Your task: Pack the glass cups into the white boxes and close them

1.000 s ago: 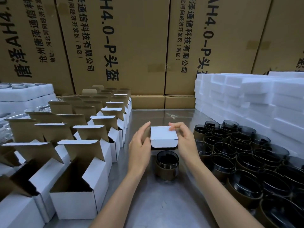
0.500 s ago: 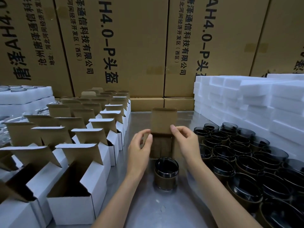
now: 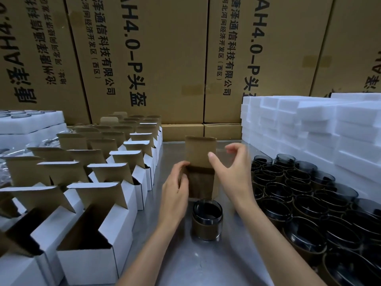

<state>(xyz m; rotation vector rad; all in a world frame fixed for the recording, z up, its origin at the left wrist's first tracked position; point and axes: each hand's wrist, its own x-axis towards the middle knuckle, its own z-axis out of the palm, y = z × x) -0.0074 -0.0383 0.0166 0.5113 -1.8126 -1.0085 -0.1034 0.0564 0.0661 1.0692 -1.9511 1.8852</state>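
My left hand (image 3: 175,195) grips the open white box (image 3: 201,183) by its left wall, steadying it. My right hand (image 3: 228,172), grip spread, hovers beside the raised lid flap (image 3: 200,151). The glass cup (image 3: 207,221) stands on the counter (image 3: 206,263) just near of the box, ready for loading.

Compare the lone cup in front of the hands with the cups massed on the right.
The lone cup stands by itself on the metal table, touching nothing; the cups on the right are packed rim to rim in a crowd. The lone cup shows its whole side, down to the base; the massed cups mostly show only rims and dark insides. Shared: dark glass, a brown band round the body, upright, mouths open.
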